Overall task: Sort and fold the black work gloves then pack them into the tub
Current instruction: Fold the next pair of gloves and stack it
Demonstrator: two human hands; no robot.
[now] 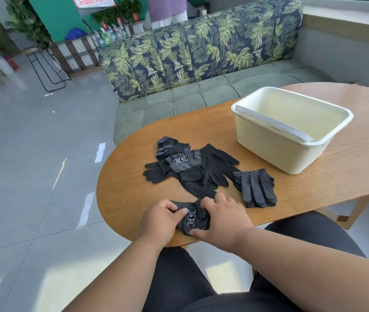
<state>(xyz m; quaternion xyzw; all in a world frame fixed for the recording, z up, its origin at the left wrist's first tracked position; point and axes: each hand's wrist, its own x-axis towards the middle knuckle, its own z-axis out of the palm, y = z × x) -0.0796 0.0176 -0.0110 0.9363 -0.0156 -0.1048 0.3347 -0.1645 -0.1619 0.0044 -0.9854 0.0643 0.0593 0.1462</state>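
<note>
While hands (192,218) grip glove (195,218) | pile (185,167) beyond | tub (291,129) right

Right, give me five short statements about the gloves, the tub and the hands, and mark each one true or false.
1. The cream tub already holds folded gloves. False: its inside shows bare.
2. Both hands work one dotted glove at the near table edge. True: the left hand and right hand each have a grip on it.
3. A neat stack of dotted gloves lies beside the loose pile. True.
4. The tub stands on the sofa. False: it stands on the wooden table.
5. The loose pile touches the tub. False: bare table shows between them.
</note>
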